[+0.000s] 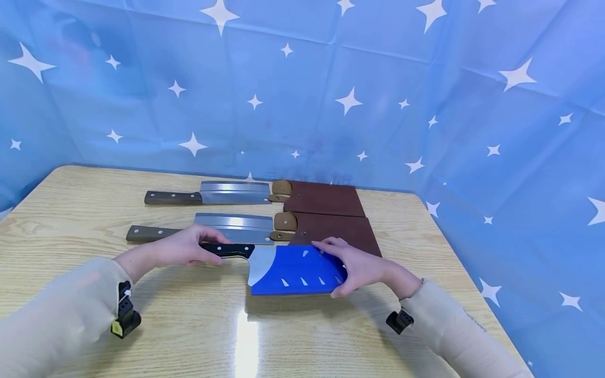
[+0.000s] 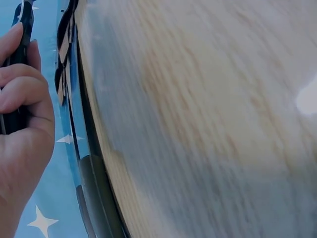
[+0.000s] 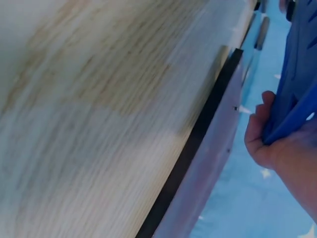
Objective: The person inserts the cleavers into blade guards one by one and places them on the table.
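A cleaver (image 1: 260, 262) with a black riveted handle is held level above the table's middle, most of its blade inside a blue slotted blade cover (image 1: 295, 270). My left hand (image 1: 189, 247) grips the handle; in the left wrist view the fingers (image 2: 25, 91) curl round it. At the other end, my right hand (image 1: 359, 266) holds the cover, thumb at the near edge and fingers at the far edge. From the right wrist camera, the blue cover (image 3: 297, 84) sits in that hand, raised off the wood. A strip of bare blade shows between handle and cover.
Behind lie two more cleavers, one at the back (image 1: 236, 193) and one nearer (image 1: 233, 227), each with its tip toward a brown leather sheath, the back one (image 1: 326, 199) and the front one (image 1: 340, 228). The wooden table (image 1: 189, 336) meets a blue starred backdrop (image 1: 283, 131).
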